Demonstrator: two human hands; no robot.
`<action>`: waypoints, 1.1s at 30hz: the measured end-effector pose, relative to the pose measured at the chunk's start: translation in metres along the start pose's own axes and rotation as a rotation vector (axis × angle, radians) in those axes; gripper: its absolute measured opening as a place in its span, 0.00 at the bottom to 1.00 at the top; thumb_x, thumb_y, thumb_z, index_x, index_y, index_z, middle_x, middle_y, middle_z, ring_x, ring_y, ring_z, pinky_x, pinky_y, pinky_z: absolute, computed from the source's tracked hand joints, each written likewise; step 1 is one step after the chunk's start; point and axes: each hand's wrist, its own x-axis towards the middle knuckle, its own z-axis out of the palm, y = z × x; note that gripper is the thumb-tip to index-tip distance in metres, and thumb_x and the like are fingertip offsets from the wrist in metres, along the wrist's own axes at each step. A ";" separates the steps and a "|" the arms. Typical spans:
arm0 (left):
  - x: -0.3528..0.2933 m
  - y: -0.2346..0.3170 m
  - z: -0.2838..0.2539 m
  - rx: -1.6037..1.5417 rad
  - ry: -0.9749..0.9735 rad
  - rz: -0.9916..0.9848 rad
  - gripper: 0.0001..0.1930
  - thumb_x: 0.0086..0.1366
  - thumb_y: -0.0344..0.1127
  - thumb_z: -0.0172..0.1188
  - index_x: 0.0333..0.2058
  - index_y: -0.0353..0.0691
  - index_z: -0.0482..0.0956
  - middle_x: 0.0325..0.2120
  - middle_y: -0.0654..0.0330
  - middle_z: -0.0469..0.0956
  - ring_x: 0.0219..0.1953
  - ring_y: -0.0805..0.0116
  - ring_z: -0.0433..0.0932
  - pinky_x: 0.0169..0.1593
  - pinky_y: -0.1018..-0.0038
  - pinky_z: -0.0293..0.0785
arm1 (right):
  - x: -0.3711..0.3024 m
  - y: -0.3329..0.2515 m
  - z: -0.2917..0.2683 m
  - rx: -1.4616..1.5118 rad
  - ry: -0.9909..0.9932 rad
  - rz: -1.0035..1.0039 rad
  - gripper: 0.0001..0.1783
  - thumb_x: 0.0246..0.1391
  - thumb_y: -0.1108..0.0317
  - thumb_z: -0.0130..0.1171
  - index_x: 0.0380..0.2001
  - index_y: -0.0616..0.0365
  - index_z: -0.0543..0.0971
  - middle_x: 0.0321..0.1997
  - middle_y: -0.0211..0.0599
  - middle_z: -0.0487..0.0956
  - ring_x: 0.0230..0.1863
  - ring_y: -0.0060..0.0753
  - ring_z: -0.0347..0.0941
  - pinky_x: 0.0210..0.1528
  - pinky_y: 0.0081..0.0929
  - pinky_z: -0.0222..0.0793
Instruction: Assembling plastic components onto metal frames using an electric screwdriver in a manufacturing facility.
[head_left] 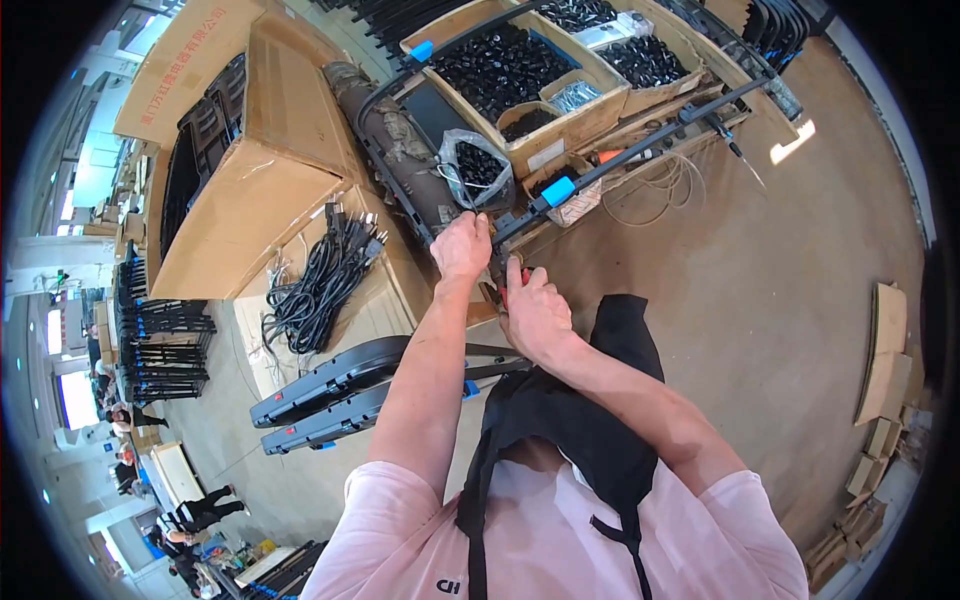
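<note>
Just beside the left hand (pixel 462 246), the right hand (pixel 540 315) holds one red object (pixel 526 275).

Carton (pixel 240 220) to the left, parts trays (pixel 578 132) ahead.
A cable bundle (pixel 318 285) lies on a box (pixel 388 290) left of the left hand (pixel 462 246); a bag of small parts (pixel 488 192) sits just beyond that hand, between carton and trays.

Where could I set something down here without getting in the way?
Bare floor spreads from the right forearm to the flattened cardboard at far right. A smaller floor patch lies between the long black parts and the stacked black bars. It is crowded around the left hand and right hand, with the cable bundle and parts trays close by.
</note>
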 end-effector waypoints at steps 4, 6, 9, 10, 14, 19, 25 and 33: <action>-0.002 -0.005 0.002 -0.037 -0.020 -0.063 0.21 0.75 0.53 0.51 0.36 0.40 0.81 0.38 0.42 0.85 0.43 0.36 0.84 0.49 0.45 0.76 | 0.001 0.014 -0.007 0.118 -0.051 -0.021 0.49 0.48 0.61 0.70 0.72 0.62 0.62 0.53 0.61 0.75 0.43 0.55 0.83 0.44 0.47 0.83; 0.001 -0.010 0.000 -0.036 0.002 -0.061 0.22 0.75 0.54 0.51 0.36 0.41 0.82 0.38 0.42 0.85 0.44 0.37 0.84 0.49 0.46 0.76 | 0.014 0.032 -0.012 0.222 -0.103 -0.049 0.49 0.47 0.62 0.69 0.72 0.62 0.63 0.54 0.56 0.76 0.44 0.50 0.83 0.46 0.46 0.82; 0.003 0.002 -0.002 -0.015 -0.028 -0.035 0.21 0.76 0.52 0.51 0.38 0.40 0.82 0.38 0.43 0.86 0.42 0.39 0.85 0.48 0.46 0.77 | 0.036 0.092 0.037 0.750 -0.165 -0.172 0.50 0.46 0.63 0.67 0.73 0.61 0.63 0.53 0.44 0.79 0.41 0.38 0.81 0.44 0.38 0.79; 0.004 0.004 -0.002 -0.015 -0.024 -0.038 0.21 0.76 0.52 0.51 0.38 0.40 0.82 0.38 0.43 0.86 0.42 0.39 0.85 0.48 0.46 0.77 | 0.043 0.108 0.055 1.176 -0.174 -0.287 0.50 0.45 0.63 0.67 0.74 0.60 0.64 0.51 0.37 0.79 0.38 0.32 0.79 0.41 0.32 0.77; 0.002 0.002 -0.001 -0.050 -0.017 -0.068 0.22 0.75 0.54 0.52 0.35 0.41 0.82 0.37 0.44 0.86 0.44 0.39 0.84 0.49 0.47 0.76 | 0.043 0.125 0.066 1.847 -0.748 0.034 0.52 0.47 0.68 0.64 0.78 0.55 0.61 0.50 0.31 0.78 0.32 0.24 0.69 0.33 0.16 0.61; 0.008 0.000 -0.003 -0.050 -0.003 -0.100 0.22 0.75 0.54 0.52 0.35 0.41 0.82 0.36 0.44 0.85 0.43 0.38 0.84 0.48 0.47 0.76 | 0.059 0.101 0.026 0.329 -0.454 -0.140 0.37 0.53 0.69 0.57 0.68 0.65 0.70 0.46 0.56 0.84 0.50 0.50 0.83 0.50 0.47 0.76; 0.009 -0.003 0.001 -0.063 0.019 -0.127 0.22 0.74 0.53 0.52 0.35 0.39 0.82 0.37 0.42 0.86 0.43 0.38 0.84 0.48 0.47 0.77 | 0.053 0.123 -0.014 0.487 -0.696 -0.058 0.17 0.56 0.64 0.58 0.44 0.66 0.80 0.36 0.57 0.84 0.41 0.53 0.82 0.45 0.46 0.74; 0.007 0.001 0.002 -0.054 0.039 -0.113 0.19 0.73 0.50 0.55 0.34 0.40 0.82 0.35 0.47 0.85 0.37 0.43 0.85 0.42 0.49 0.79 | 0.125 0.136 0.050 0.249 -0.508 0.161 0.29 0.55 0.53 0.66 0.51 0.66 0.80 0.55 0.63 0.83 0.60 0.60 0.80 0.62 0.45 0.75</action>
